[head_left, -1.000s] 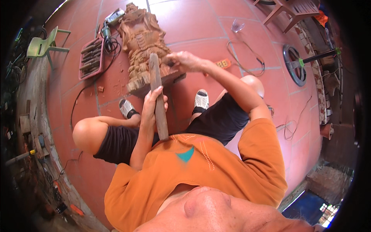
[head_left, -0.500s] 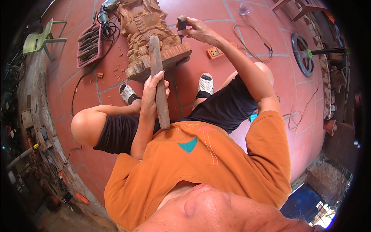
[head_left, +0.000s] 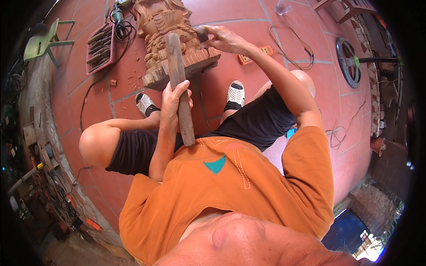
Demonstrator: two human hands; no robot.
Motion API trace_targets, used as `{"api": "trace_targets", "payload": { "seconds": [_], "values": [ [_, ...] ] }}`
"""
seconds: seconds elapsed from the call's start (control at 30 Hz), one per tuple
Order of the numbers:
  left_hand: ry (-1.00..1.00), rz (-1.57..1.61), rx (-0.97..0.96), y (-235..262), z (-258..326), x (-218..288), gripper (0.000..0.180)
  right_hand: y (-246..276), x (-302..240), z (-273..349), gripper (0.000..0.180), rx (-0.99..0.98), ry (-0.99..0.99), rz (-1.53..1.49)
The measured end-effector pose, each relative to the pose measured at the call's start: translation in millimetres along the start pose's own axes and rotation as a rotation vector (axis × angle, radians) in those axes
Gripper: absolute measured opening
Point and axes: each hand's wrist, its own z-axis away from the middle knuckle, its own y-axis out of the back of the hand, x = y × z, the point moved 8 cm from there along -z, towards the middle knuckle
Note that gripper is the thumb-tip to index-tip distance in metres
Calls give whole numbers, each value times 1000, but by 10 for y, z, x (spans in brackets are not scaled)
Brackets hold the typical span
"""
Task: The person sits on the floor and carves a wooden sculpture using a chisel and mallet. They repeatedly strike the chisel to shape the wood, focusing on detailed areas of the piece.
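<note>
While the left hand (head_left: 174,98) clenches its fingers round a wooden mallet (head_left: 179,86), the right hand (head_left: 223,38) grips a chisel (head_left: 202,33); its tip touches the wooden carving (head_left: 171,37). The carving stands on the tiled floor (head_left: 248,84).

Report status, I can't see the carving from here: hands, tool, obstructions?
Left hand gripping wooden mallet. Right hand holds chisel against wooden sculpture. Nothing in the way.

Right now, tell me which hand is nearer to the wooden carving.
Right. The right hand holds a chisel against the carving at its upper right side. The left hand grips a wooden mallet lower down, just below the carving's base.
</note>
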Motion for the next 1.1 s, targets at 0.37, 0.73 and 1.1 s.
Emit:
{"api": "trace_targets", "payload": {
  "seconds": [0.37,0.73,1.1],
  "values": [
    [2,-39,8,-59,34,74,35,114,198,285,27,116,-137,-374],
    [-358,-474,-4,-332,904,1943,35,118,399,521,29,208,-319,-556],
    [-900,-1274,-327,-1139,132,2325,72,-31,146,449,29,399,-267,-257]
  ]
}}
